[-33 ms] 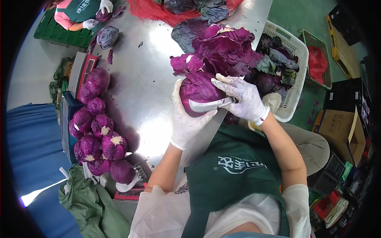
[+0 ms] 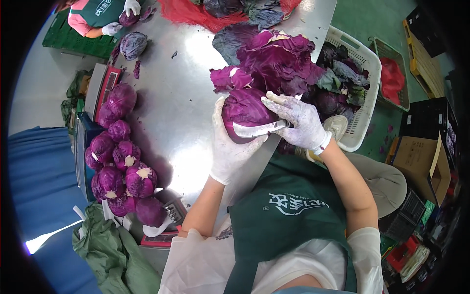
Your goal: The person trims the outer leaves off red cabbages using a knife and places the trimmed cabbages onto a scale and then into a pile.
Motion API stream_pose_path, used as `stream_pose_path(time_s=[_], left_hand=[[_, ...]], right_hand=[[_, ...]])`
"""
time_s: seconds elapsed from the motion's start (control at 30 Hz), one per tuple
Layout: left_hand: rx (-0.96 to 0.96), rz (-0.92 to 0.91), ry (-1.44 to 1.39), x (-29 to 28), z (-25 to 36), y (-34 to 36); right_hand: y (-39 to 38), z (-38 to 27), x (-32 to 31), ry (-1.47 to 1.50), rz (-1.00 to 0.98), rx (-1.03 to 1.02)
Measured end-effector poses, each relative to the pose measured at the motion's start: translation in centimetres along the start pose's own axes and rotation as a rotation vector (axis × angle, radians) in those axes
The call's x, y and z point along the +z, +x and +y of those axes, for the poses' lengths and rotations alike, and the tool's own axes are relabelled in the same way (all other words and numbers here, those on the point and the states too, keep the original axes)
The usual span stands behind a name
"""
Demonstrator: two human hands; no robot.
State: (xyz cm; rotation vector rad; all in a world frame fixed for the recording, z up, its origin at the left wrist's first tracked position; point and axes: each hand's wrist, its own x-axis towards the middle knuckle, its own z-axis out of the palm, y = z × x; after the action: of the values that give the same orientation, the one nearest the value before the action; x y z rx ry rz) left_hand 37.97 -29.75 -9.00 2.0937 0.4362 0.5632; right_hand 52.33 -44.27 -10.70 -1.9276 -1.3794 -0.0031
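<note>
A red cabbage (image 2: 248,111) sits near the table's front edge, between my gloved hands. My left hand (image 2: 229,147) cups it from the left and below, thumb up along its side. In my right hand (image 2: 302,125) is a knife (image 2: 257,129), its wide blade lying against the near face of the cabbage; the handle is hidden in the palm. Two or three right fingers reach over onto the cabbage's right side. Just beyond lies a heap of loose purple outer leaves (image 2: 279,61).
A white basket (image 2: 368,115) of trimmed leaves stands at the right. Several peeled cabbages (image 2: 111,182) are piled on the left, by scales (image 2: 176,209). A red net bag (image 2: 183,17) of cabbages lies at the far side. A co-worker (image 2: 100,19) handles a cabbage at the far left.
</note>
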Motion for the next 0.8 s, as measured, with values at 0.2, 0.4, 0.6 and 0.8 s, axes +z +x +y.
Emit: stream_pose_path(time_s=[0.2, 0.4, 0.6, 0.8], left_hand=[[0.073, -0.029, 0.0, 0.1, 0.1, 0.8], [0.075, -0.033, 0.232, 0.2, 0.5, 1.1], [0.052, -0.079, 0.199, -0.3, 0.4, 1.1], [-0.032, -0.199, 0.055, -2.7, 0.5, -0.2]], right_hand=[[0.0, 0.8, 0.8, -0.031, 0.205, -0.145], [1.8, 4.3, -1.2, -0.141, 0.405, 0.371], [3.6, -1.3, -1.9, 0.039, 0.131, 0.424], [3.2, 0.2, 1.8, 0.642, -0.188, 0.64]])
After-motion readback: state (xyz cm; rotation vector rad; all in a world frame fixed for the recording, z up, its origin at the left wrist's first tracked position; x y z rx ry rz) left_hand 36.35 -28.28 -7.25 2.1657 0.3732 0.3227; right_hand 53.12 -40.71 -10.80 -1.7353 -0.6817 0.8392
